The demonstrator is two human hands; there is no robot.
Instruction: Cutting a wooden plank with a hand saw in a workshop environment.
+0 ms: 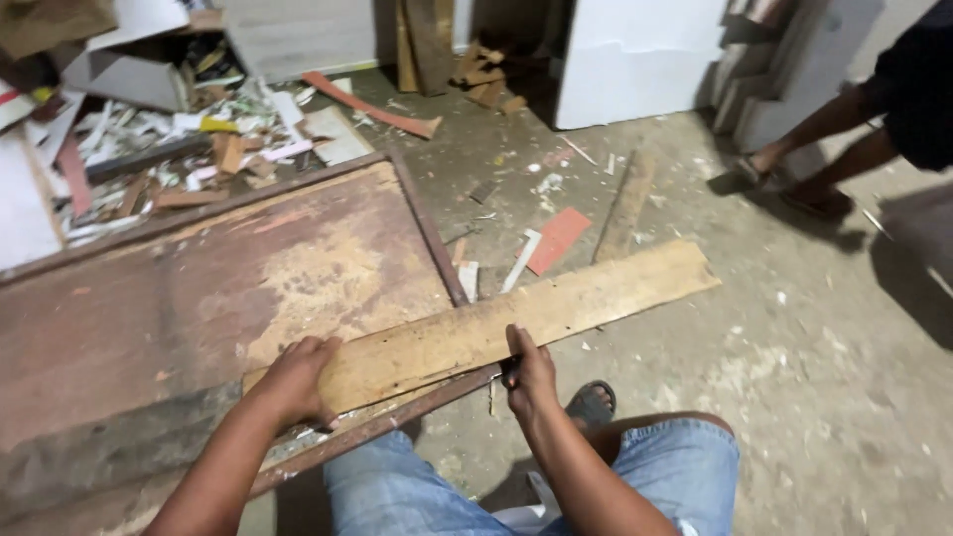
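Wooden plank [486, 328], laid across the brown counter [149, 308] edge, is pressed by the left hand [298, 377] and apparently gripped by the right hand [531, 372]; its overhanging end could tip.

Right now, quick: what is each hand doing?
Left hand: open, pressed flat on the wooden plank.
Right hand: closed on a dark tool at the plank's near edge; which tool cannot be told.
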